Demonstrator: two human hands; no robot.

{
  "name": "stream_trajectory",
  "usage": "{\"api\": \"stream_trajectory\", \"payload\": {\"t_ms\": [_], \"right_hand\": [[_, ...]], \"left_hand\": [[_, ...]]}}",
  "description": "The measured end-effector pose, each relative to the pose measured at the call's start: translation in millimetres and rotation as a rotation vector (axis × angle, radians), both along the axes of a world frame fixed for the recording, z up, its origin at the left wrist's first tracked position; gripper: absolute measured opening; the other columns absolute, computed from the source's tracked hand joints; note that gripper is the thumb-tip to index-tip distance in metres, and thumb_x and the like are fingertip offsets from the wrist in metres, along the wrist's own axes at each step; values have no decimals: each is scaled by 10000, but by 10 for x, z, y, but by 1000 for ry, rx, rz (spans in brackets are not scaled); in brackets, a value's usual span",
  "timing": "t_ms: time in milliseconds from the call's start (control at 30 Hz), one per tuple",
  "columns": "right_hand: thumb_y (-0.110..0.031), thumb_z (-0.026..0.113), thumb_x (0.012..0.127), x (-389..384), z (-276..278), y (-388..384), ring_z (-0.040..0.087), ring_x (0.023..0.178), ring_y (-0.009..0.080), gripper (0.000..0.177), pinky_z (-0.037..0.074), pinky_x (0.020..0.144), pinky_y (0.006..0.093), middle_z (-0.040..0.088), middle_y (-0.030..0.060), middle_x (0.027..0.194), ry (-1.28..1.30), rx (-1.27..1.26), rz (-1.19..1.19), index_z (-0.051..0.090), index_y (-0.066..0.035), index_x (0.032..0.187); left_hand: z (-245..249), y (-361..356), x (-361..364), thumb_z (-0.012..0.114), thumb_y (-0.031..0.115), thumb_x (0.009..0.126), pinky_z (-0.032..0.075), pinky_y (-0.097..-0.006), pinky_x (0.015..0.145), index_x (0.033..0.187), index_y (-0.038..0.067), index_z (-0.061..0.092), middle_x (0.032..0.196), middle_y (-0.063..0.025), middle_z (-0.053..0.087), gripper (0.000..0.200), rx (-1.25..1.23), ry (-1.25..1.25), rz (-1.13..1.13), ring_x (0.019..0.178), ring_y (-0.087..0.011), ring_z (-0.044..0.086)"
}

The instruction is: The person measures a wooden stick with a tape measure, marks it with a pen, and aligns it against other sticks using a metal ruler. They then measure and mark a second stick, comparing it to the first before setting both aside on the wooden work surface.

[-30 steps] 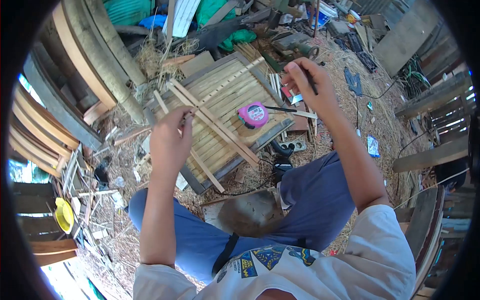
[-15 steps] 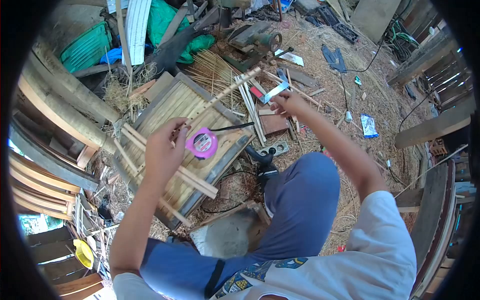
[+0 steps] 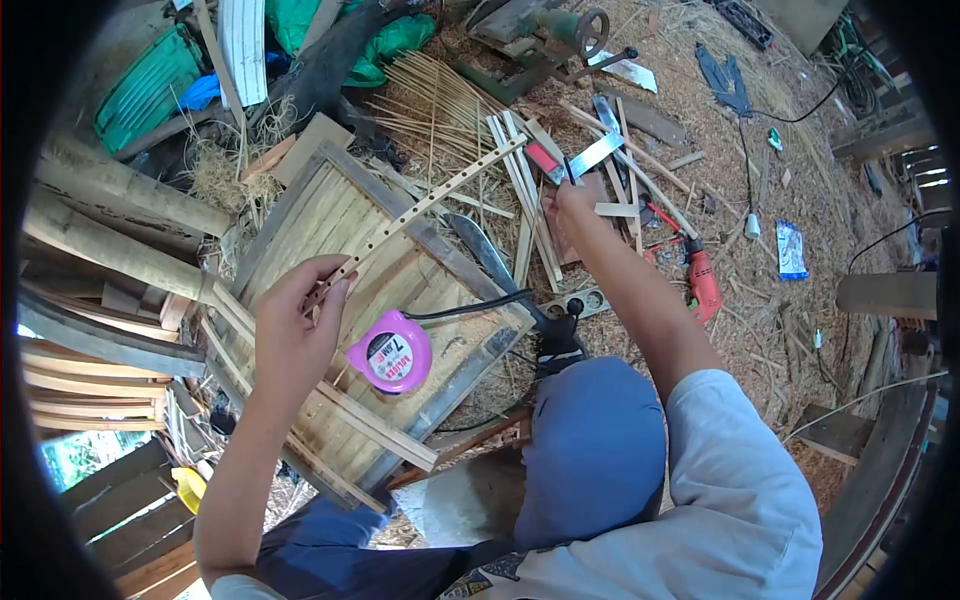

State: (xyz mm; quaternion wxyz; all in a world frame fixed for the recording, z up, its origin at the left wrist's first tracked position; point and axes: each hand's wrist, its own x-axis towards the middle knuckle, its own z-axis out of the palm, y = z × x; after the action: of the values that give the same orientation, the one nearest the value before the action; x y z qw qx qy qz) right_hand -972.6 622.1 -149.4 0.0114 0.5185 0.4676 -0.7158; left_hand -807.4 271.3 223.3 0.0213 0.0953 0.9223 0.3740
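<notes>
My left hand (image 3: 300, 310) is closed around the near end of a thin wooden strip with a row of holes (image 3: 432, 200). The strip slants up over a wooden work board (image 3: 340, 215). A pink tape measure (image 3: 391, 352) sits on the board beside this hand, by a black strap. My right hand (image 3: 572, 207) is down by the floor past the board, its fingers closed and partly hidden. A small dark piece shows at its fingertips and a pale flat strip (image 3: 617, 210) beside it; I cannot tell what it grips. Just beyond is a red-handled square with a metal blade (image 3: 598, 154).
A red power drill (image 3: 704, 284) lies right of my right arm. Loose wood strips (image 3: 515, 170) and a long blade (image 3: 482, 250) are near the board's far edge. A power strip (image 3: 590, 302) lies by my knee. A green metal machine (image 3: 575, 35) stands at the back.
My right hand has reached down beside the square, its fingers drawing together. My left hand has shifted slightly left with the holed strip. The view has turned, bringing the drill into sight.
</notes>
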Motion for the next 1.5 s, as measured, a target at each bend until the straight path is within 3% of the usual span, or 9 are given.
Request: {"api": "stream_trajectory", "payload": {"t_ms": [133,333,500,633,867,1067,1233,1333,1500], "right_hand": [[-179,636,1045,-117,44,-36,603,525,208,173,483,408,321,662,127,803,-97,7,-79,583,-15,1056],[-110,707,953,92,225,-171,686,620,240,159,529,436,368,671,137,776,304,171,-196,621,1,1028],[-55,644,1000,387,310,223,716,782,196,203,604,587,320,654,129,954,434,494,151,498,-7,1134],[-73,614,1016,528,924,579,676,780,182,170,602,704,331,620,99,966,731,847,158,483,-17,1109],[-178,507,1078,1466,4005,176,558,889,133,161,487,767,313,591,65,957,1173,873,-111,510,-25,1030],[-279,469,1105,2325,5593,-720,621,684,243,242,536,676,401,638,132,894,1387,293,-13,486,-43,1053],[-433,548,1092,2918,6034,-1181,601,608,226,374,524,609,395,629,114,794,1281,-3,463,485,-65,1100],[-399,619,1067,3169,6187,-1643,590,638,195,347,521,634,367,610,85,808,1459,12,415,493,-77,1102],[-90,770,933,3329,6054,-1928,590,759,137,330,495,706,322,585,67,930,1626,674,867,451,-76,1016]], "left_hand": [[142,-117,116,671,0,967,562,-283,815,1172,-31,700,1026,-139,765,209,-62,49,29,938,-167,744],[272,-383,425,683,9,965,563,-282,816,1169,-29,703,1001,-130,758,209,-63,42,99,908,-158,732],[497,-510,722,713,59,961,560,-289,795,1153,-29,714,974,-120,749,210,-25,2,145,865,-142,700],[787,-564,1041,700,107,980,551,-310,752,1159,-37,716,958,-159,745,230,16,89,127,847,-188,712],[1304,-705,1719,639,157,1035,553,-328,794,1180,-41,706,966,-163,753,255,48,165,104,898,-199,730],[1565,-914,2219,619,190,1036,522,-373,726,1155,-19,687,914,-175,719,250,54,303,69,801,-262,682],[1685,-1088,2429,575,196,1053,488,-393,711,1117,-9,639,823,-158,656,225,69,277,23,750,-255,625],[1761,-1122,2532,557,217,1057,481,-388,707,1104,-11,636,790,-134,633,246,97,240,29,743,-233,605],[1800,-1268,2475,516,231,1046,484,-332,709,1102,-19,693,803,-64,625,311,159,-6,57,759,-152,595]]}}
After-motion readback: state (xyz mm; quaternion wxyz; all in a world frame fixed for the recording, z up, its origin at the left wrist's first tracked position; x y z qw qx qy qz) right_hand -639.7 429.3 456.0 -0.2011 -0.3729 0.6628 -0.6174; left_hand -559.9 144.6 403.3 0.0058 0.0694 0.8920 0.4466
